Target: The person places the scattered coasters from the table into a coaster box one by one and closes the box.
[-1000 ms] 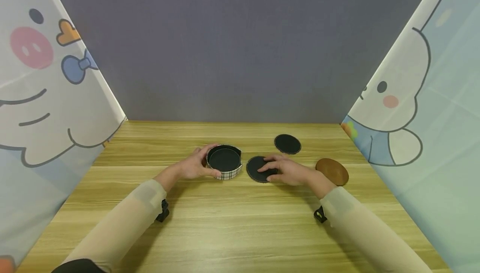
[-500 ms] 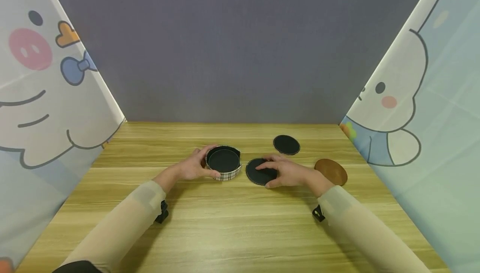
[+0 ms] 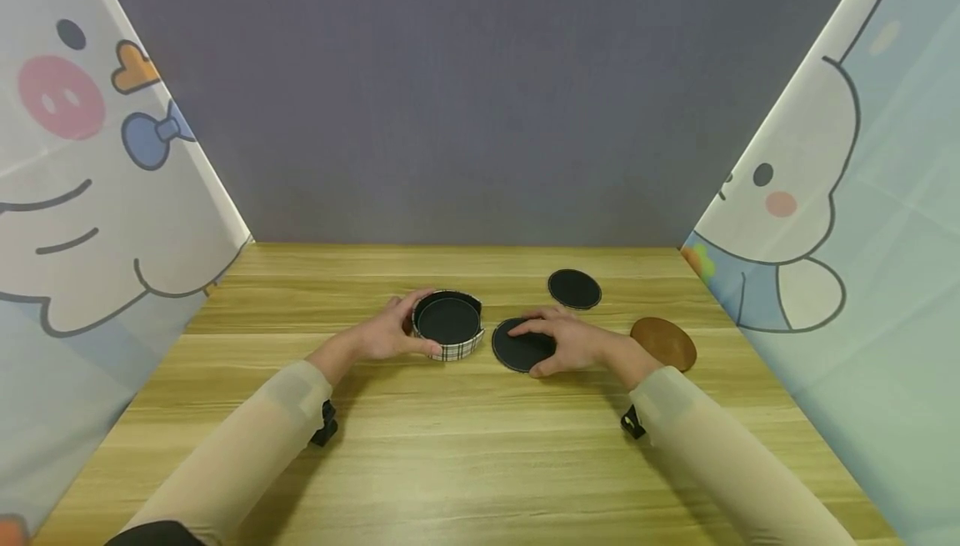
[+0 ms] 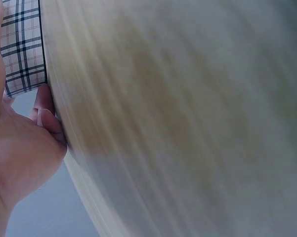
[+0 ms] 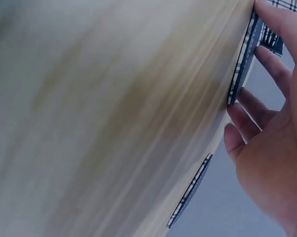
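Note:
My left hand [image 3: 386, 333] grips the left side of a round coaster holder [image 3: 459, 352], thumb on the near wall and fingers at the far side. The holder has a plaid outer wall, a black inside and a gap on its right; a black disc lies within. In the left wrist view its plaid wall [image 4: 23, 47] shows beside the thumb. My right hand [image 3: 573, 344] spans a black round coaster [image 3: 517, 350] on the table, thumb at its near edge, index finger over its top, other fingers towards its far edge. The right wrist view shows this coaster's plaid underside edge [image 5: 242, 61].
Another black round coaster [image 3: 574, 288] lies farther back on the right. A brown round disc [image 3: 664, 343] is beside my right wrist, partly covered by it. The wooden table [image 3: 450, 446] ends at a grey back panel [image 3: 465, 96], with printed cloth walls on both sides.
The coaster under my right hand has slid slightly towards me, and the right thumb has come to its near edge. My left hand and the holder stay in place.

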Motion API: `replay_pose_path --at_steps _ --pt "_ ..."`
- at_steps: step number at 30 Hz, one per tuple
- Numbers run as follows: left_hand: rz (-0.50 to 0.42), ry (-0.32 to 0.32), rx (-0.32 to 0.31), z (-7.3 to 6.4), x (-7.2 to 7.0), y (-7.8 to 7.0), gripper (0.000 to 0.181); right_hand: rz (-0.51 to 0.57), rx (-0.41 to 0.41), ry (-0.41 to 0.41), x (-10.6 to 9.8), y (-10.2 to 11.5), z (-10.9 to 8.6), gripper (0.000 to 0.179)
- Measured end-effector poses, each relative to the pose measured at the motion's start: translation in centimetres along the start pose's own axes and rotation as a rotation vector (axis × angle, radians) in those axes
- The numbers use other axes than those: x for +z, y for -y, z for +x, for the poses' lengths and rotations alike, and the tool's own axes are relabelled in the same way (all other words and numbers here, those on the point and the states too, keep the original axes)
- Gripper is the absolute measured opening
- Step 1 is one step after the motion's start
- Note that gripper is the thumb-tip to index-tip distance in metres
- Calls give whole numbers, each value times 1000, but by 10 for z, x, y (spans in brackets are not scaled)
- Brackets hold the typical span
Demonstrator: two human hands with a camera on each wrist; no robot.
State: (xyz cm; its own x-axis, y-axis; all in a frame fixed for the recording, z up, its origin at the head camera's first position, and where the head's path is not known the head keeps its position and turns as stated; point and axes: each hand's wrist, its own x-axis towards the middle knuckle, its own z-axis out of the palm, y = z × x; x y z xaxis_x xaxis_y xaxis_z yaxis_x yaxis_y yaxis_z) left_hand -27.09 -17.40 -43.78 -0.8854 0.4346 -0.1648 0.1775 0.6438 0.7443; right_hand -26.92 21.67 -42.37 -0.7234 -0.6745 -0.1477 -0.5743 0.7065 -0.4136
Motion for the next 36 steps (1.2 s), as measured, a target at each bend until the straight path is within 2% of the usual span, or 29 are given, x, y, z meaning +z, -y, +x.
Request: replay_pose_path --at_steps 12,17,26,36 --pt "0 5 0 -1 2 2 121 8 51 -30 1 3 -5 72" --pt "-13 6 1 -1 1 2 121 62 71 -104 1 -1 -8 74" --pt "-5 5 2 0 1 0 120 101 9 -261 -3 -1 -5 71" --pt "1 -8 4 -3 0 -2 120 87 -19 -291 -5 15 8 73"
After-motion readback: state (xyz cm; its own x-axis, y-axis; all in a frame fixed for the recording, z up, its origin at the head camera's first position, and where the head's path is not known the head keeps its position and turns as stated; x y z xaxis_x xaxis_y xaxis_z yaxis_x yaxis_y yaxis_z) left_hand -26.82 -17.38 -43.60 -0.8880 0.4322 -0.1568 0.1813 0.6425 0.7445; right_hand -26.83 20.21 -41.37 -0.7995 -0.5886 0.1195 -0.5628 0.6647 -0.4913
